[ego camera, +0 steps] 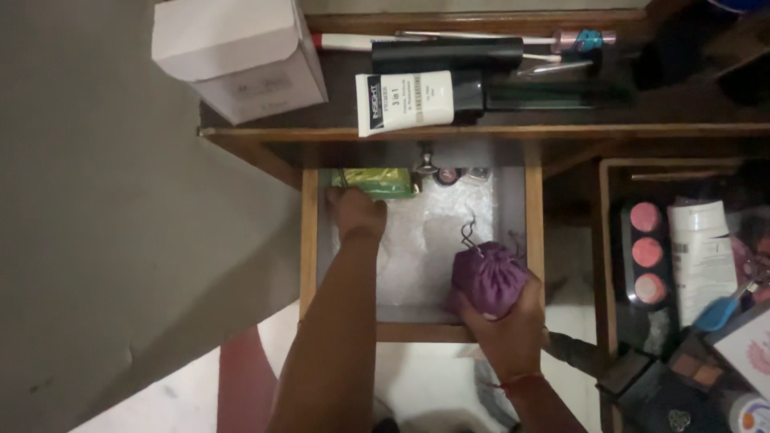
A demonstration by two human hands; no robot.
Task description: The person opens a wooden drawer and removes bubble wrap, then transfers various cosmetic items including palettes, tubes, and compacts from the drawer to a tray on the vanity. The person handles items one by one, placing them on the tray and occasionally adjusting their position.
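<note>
Head view shows the right hand gripping a purple drawstring pouch at five o'clock inside the open drawer. At eleven o'clock the left hand touches a green packet; its grip cannot be told, and the packet lies unlifted.

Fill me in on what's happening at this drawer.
A person leans over an open wooden drawer. The right hand grips a purple drawstring pouch at the drawer's near right corner. The left hand reaches to the far left, touching a green packet. On the desktop above lie a white tube and a white box.
</note>
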